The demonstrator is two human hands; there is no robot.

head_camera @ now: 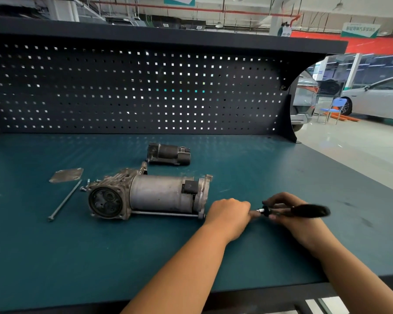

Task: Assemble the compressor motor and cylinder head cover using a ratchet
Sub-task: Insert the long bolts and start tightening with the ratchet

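Now the compressor motor (154, 196) lies on the bench (55, 245), long axis 9–3, open end twd 9, w/ L hand (228, 215) at its 3 o'clock end curled on the head of the ratchet (309, 210), R hand (293, 225) gripping the handle, which points to 3.

Blurred ratchet (304, 210) handle; its tip hidden behind left hand (228, 214)

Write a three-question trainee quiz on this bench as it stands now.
1. True or false: the cover plate is bolted onto the compressor.
2. Which hand grips the ratchet handle? A: left. B: right.
3. Fill in: in this view, the loose long bolt lies on the bench to the compressor's ____.
Key: 1 false; 2 B, the right hand; 3 left.
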